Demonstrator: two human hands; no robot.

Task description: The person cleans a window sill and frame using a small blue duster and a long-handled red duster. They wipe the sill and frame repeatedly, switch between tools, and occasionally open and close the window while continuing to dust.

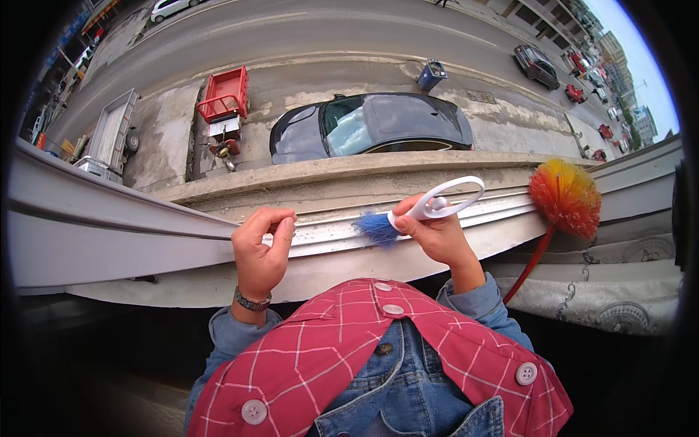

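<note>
My right hand (437, 235) grips a small brush with a white looped handle (474, 188). Its blue bristles (378, 228) rest on or just above the white window track (322, 238), pointing left. Over the same track, to the left, is my left hand (266, 246), raised with its fingers curled and thumb near the forefinger; whether something tiny is pinched there I cannot tell. A wristwatch (252, 300) sits on that wrist. A round duster with orange and yellow bristles (565, 199) and a red stick leans on the right part of the sill.
Window frame panels (120, 235) flank the opening on both sides. A patterned curtain (606, 295) hangs at the right. Beyond the concrete ledge (349, 166), below, are a parked black car (404, 123), a red cargo tricycle (225, 95), a blue bin (431, 76) and a road.
</note>
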